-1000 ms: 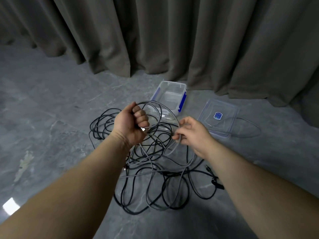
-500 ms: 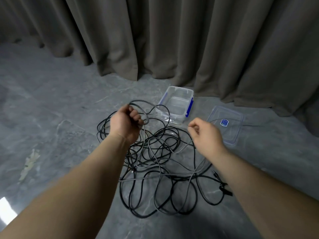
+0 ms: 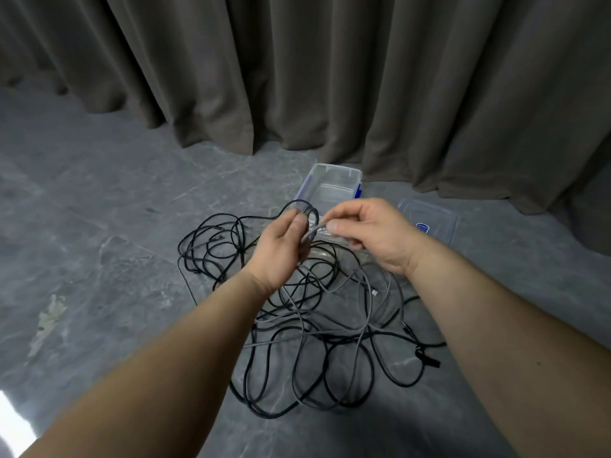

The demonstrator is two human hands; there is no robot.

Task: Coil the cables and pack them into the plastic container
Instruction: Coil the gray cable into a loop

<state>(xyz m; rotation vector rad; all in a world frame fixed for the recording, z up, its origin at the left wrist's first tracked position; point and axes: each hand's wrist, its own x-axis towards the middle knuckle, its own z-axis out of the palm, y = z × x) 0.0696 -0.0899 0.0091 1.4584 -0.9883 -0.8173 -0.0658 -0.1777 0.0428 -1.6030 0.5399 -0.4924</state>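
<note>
A tangle of black and grey cables [image 3: 314,332] sprawls on the grey floor in front of me. My left hand [image 3: 281,249] is closed around a small coil of grey cable [image 3: 307,226] held above the pile. My right hand [image 3: 373,233] pinches the same grey cable between thumb and fingers, just right of the left hand. The strand hangs from both hands down into the pile. Behind my hands stands the clear plastic container [image 3: 332,180] with blue clips, open and with nothing visible inside.
The container's clear lid [image 3: 429,219] with a blue label lies flat on the floor to the right. Heavy brown curtains [image 3: 330,71] hang along the back. Bare floor spreads to the left, with a pale scuff [image 3: 46,322].
My right hand has come back in from the right and closed on the grey cable beside my left hand. The left hand turned and its coil has tightened.
</note>
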